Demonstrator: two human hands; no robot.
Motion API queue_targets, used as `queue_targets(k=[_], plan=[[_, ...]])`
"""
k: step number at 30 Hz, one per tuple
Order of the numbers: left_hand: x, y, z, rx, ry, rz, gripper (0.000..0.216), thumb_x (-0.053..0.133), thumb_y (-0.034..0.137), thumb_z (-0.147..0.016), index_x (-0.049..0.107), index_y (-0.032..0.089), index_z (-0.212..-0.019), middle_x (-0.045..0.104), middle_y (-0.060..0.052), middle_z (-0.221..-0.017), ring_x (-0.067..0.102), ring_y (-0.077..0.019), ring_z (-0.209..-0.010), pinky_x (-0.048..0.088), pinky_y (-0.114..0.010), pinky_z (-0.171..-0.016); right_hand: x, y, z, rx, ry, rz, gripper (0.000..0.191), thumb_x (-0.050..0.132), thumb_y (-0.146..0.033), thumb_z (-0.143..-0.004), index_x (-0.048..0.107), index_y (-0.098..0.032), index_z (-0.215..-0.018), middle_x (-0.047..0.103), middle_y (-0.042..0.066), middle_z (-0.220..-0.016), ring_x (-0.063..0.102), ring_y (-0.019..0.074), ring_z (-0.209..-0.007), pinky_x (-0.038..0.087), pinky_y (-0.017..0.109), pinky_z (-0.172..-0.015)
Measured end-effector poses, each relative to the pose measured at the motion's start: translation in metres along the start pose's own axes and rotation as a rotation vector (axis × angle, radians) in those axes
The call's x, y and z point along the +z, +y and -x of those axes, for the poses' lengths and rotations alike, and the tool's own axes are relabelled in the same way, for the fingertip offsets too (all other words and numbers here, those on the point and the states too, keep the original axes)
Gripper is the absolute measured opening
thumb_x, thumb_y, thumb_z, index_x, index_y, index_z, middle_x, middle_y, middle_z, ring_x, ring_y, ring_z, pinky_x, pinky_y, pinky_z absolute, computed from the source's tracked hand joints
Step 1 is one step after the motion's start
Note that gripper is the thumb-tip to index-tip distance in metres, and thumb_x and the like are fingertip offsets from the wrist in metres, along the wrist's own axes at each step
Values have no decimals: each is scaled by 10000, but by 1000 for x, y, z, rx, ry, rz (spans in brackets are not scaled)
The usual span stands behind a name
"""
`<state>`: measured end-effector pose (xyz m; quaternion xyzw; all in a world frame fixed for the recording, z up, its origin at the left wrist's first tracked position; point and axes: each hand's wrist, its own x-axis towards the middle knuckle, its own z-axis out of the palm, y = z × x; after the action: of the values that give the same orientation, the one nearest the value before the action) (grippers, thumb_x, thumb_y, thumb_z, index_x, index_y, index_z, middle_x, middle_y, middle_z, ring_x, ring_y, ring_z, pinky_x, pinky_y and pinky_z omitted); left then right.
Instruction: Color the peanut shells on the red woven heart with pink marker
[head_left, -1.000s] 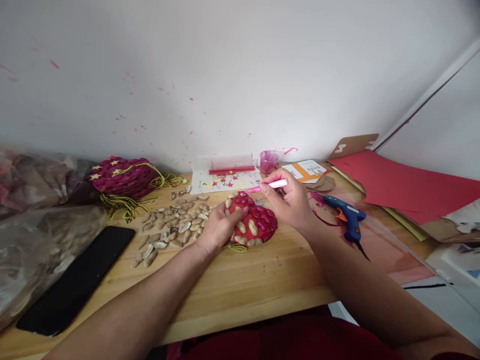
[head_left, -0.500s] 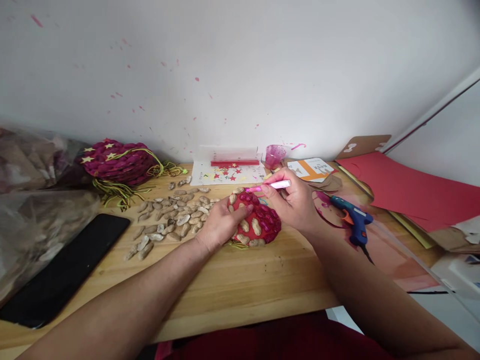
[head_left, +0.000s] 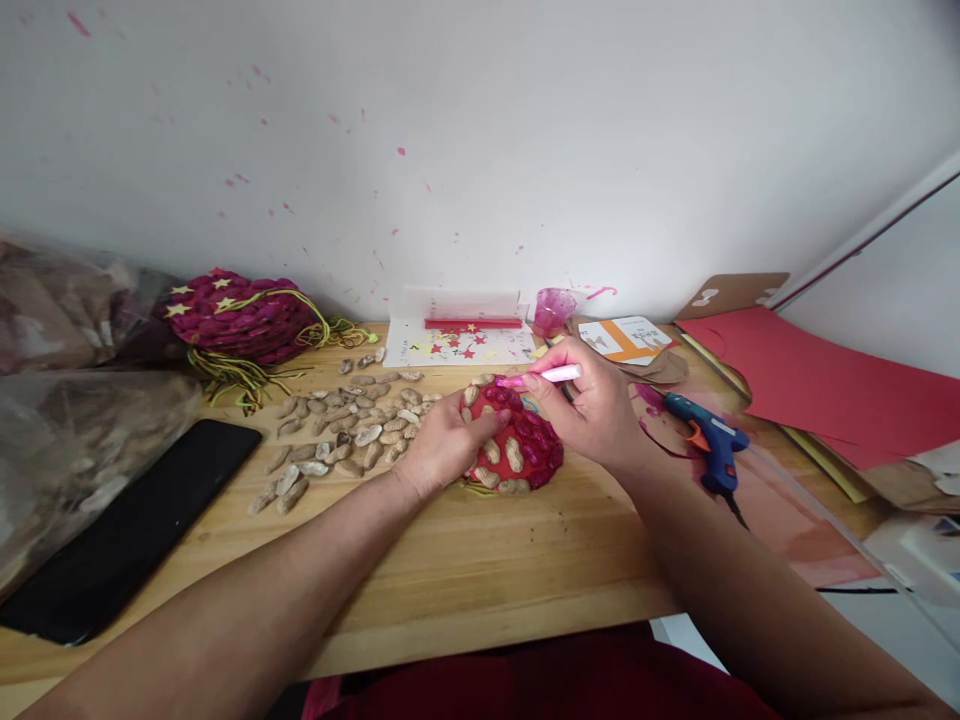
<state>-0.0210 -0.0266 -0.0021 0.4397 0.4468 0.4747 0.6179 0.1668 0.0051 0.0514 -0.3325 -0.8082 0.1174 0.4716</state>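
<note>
A round red craft piece (head_left: pixel 525 450) covered with peanut shells lies on the wooden table (head_left: pixel 480 560); some shells are painted pink, some are plain. My left hand (head_left: pixel 442 445) rests on its left edge, fingers pressing it down. My right hand (head_left: pixel 592 405) is closed round a white brush with a pink tip (head_left: pixel 540 377), the tip touching the piece's upper part. A scatter of plain peanut shells (head_left: pixel 352 430) lies just left of my left hand.
A finished pink shell piece with stars and green strings (head_left: pixel 240 320) sits back left. A black phone (head_left: pixel 127 530) and plastic bags (head_left: pixel 67 430) lie at the left. A pink paint cup (head_left: pixel 553 308), star sheet (head_left: pixel 457 345), blue glue gun (head_left: pixel 712 445) and red paper (head_left: pixel 825 380) are behind and right.
The view has shifted slightly. Both hands stay on the piece; the brush tip has moved very little over its top.
</note>
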Motion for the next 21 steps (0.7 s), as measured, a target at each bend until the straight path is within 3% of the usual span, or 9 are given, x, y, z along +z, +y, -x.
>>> queue_targets(k=[21], plan=[[2, 9, 5, 39, 51, -229, 317, 812, 441, -744, 721, 183, -903, 791, -66, -825, 705, -209, -721, 586, -298, -659, -5, -9, -2, -56, -32, 104, 100, 666, -217, -962, 602, -223, -886, 680, 6, -799, 621, 151, -694, 459, 290, -642]])
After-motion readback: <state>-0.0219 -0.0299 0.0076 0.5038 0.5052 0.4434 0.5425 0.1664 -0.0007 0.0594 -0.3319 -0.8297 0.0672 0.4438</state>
